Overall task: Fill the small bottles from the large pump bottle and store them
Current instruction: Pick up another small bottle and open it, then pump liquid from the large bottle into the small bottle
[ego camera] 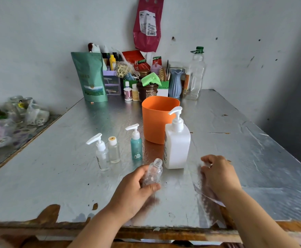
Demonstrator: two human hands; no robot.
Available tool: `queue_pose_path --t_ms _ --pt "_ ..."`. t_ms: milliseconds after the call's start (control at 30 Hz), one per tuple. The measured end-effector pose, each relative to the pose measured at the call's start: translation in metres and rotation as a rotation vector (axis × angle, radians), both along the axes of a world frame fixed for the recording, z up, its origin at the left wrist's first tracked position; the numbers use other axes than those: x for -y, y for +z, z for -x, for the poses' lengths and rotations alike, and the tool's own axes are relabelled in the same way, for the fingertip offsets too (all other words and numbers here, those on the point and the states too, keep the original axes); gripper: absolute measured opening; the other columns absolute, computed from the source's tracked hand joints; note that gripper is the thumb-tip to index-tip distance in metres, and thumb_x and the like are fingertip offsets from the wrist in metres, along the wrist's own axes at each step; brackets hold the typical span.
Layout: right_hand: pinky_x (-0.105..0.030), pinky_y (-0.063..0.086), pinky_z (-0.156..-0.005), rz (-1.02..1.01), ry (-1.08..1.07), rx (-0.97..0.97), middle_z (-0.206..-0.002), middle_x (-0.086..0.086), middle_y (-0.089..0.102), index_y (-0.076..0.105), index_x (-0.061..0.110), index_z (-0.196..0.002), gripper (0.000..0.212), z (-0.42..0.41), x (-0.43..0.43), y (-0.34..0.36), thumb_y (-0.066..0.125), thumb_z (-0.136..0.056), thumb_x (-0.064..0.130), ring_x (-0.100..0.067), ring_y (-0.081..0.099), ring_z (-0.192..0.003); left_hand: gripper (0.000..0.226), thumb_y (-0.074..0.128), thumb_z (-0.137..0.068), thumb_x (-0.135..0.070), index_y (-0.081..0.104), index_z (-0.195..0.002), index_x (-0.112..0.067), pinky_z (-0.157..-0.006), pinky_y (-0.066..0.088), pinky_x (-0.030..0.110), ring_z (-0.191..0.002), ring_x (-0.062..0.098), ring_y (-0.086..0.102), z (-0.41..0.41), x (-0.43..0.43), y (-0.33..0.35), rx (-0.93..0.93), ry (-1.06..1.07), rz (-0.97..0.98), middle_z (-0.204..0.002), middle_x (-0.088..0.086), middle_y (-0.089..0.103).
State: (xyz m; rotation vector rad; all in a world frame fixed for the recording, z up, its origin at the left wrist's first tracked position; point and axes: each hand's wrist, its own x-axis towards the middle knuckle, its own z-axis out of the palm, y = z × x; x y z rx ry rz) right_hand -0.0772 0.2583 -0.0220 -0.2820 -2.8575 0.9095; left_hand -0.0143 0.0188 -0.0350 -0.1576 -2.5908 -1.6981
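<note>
Head view over a foil-covered silver tabletop (56, 167). Held in the left hand (137, 191), fingers and thumb curled round its body, a small clear plastic bottle (153, 173), cap off and neck open, tilted toward the large white square pump bottle (177, 149) standing just behind it. To the right of that, the right hand (219, 174) down on a clear plastic wrapper (208, 196), fingers bent; cannot tell whether pinching a cap or nothing. Standing to the left: a teal small pump bottle (136, 149), a clear capped bottle (113, 151) and a clear small pump bottle (102, 156), the two clear ones seemingly unfilled. Behind, an orange plastic tub (157, 120), probably the store. Step judged in hand: readying the opened bottle for filling. Called for next: setting the open neck squarely under the pump spout (172, 112) and freeing the right hand to press the pump head.
</note>
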Motion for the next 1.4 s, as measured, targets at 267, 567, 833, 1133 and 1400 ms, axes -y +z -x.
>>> queue_pose_path --t_ms 267,567,833,1133,1400 --pt "-0.033 0.034 -0.102 0.015 -0.008 -0.178 -0.130 -0.005 0.053 0.056 0.019 -0.126 0.033 -0.006 0.011 0.011 0.050 -0.095 0.028 -0.027 0.039 -0.124 0.039 0.074 -0.083 -0.031 0.055 -0.116 -0.041 -0.063 0.048 0.019 -0.066 -0.001 0.064 0.001 0.001 -0.001 -0.013 0.007 0.029 -0.094 -0.016 0.071" --pt "-0.030 0.046 -0.088 0.326 0.193 -0.206 -0.119 0.010 0.052 0.036 0.031 -0.132 0.074 -0.007 0.066 0.057 0.073 -0.071 0.052 -0.012 0.052 -0.107 0.049 0.073 -0.083 -0.035 0.054 -0.128 -0.036 -0.091 0.053 0.038 -0.100 0.002 0.066 0.000 0.003 -0.002 -0.026 0.013 0.027 -0.109 -0.019 0.070" --pt "-0.029 0.045 -0.062 0.161 0.167 -0.075 -0.095 0.008 0.059 0.041 0.030 -0.122 0.058 -0.011 0.071 0.078 0.068 -0.071 0.038 -0.017 0.059 -0.082 0.042 0.071 -0.085 -0.030 0.056 -0.124 -0.034 -0.093 0.052 0.034 -0.101 0.000 0.065 -0.002 0.004 0.003 -0.034 0.033 0.017 -0.110 -0.020 0.069" --pt "-0.029 0.045 -0.086 0.133 0.343 0.130 -0.120 0.011 0.059 0.045 0.032 -0.129 0.070 -0.036 0.047 0.104 0.074 -0.069 0.056 -0.011 0.057 -0.106 0.034 0.068 -0.081 -0.042 0.057 -0.112 -0.043 -0.084 0.048 0.016 -0.099 -0.009 0.061 0.000 0.002 0.037 -0.143 0.137 -0.054 -0.107 -0.027 0.067" --pt "-0.047 0.054 -0.082 0.382 0.262 -0.155 -0.104 -0.017 0.067 0.064 0.004 -0.100 0.035 0.000 0.071 0.166 0.046 -0.095 0.033 -0.027 0.063 -0.086 0.021 0.070 -0.085 -0.037 0.057 -0.101 -0.037 -0.070 0.043 0.022 -0.087 0.002 0.058 0.005 -0.012 0.074 -0.174 0.146 0.161 -0.091 -0.016 0.063"
